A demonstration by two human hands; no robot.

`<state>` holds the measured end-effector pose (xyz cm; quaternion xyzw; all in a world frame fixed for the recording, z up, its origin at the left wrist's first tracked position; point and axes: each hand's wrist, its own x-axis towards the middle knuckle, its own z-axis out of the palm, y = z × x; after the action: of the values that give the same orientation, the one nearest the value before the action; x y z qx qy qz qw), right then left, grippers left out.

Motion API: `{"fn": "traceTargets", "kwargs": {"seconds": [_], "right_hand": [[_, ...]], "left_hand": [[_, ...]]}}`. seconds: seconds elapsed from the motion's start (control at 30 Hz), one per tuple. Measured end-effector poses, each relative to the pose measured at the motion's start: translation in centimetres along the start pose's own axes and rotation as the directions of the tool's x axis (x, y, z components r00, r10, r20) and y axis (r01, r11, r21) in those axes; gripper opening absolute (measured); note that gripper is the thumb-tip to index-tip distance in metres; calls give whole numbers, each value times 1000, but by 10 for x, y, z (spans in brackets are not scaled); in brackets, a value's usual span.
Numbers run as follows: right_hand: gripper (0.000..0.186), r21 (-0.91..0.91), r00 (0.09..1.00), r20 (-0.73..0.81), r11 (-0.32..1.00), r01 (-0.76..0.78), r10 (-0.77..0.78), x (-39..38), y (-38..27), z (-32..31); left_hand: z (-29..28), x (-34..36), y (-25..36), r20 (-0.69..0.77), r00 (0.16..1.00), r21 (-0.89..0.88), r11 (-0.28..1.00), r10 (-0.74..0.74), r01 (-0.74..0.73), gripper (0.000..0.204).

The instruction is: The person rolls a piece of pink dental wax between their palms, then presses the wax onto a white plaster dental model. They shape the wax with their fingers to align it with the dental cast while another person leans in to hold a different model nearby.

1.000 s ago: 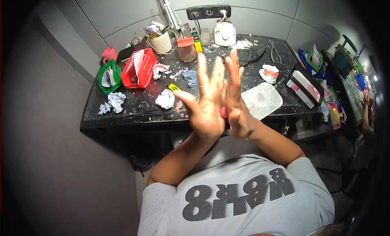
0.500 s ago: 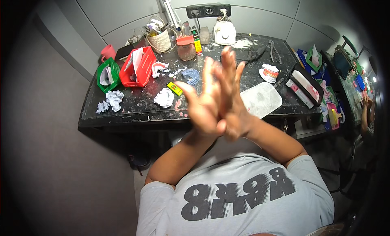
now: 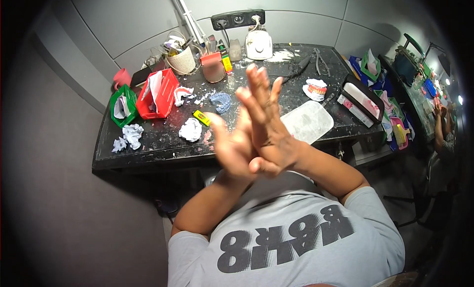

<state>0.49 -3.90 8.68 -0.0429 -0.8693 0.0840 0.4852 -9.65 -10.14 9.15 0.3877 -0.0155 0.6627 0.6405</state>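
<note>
Over the front edge of the desk, my two hands meet palm against palm, fingers stretched upward. My left hand (image 3: 228, 148) is partly covered and a little smeared by motion, its thumb standing away. My right hand (image 3: 274, 141) lies across it, fingers extended. Anything between the palms is hidden; nothing sticks out. Beyond them lie a blue-grey dental arch mould (image 3: 220, 103), a yellow lighter (image 3: 201, 117) and a crumpled white paper (image 3: 190, 130). To the right are a translucent white tray (image 3: 310, 120) and a dental model with red gums (image 3: 315, 90).
On the left stand a red bin (image 3: 144, 105), a green bin (image 3: 117, 120) and more crumpled paper (image 3: 132, 135). A pot of tools (image 3: 181, 62), a jar (image 3: 214, 72) and a white device (image 3: 258, 45) line the back. A black case (image 3: 354, 107) sits right; another person's hands (image 3: 438, 109) show far right.
The view has shifted, so the desk sits slightly further left and lower. My hands stay pressed together, the right one sliding a little against the left.
</note>
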Motion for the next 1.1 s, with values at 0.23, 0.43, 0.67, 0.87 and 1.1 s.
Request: {"fn": "traceTargets", "kwargs": {"seconds": [0.23,0.43,0.67,0.87,1.1], "right_hand": [[112,-2,997,70,1000,-20,20,1,-3,-6],[105,60,998,63,998,0,-4,1,-11,0],[108,146,999,-37,989,8,-3,5,4,1],[110,149,997,-32,987,68,-64,2,-10,2],[113,30,985,-114,991,132,-128,17,1,4]], "left_hand": [[-2,-2,-7,-155,985,-253,960,81,-119,93],[-17,-10,-25,-99,982,91,984,161,-152,91],[-36,0,-22,139,885,-36,895,445,-444,101],[-42,14,-1,333,924,-254,962,187,-104,102],[-32,-11,-50,-171,979,-666,720,108,-195,110]]}}
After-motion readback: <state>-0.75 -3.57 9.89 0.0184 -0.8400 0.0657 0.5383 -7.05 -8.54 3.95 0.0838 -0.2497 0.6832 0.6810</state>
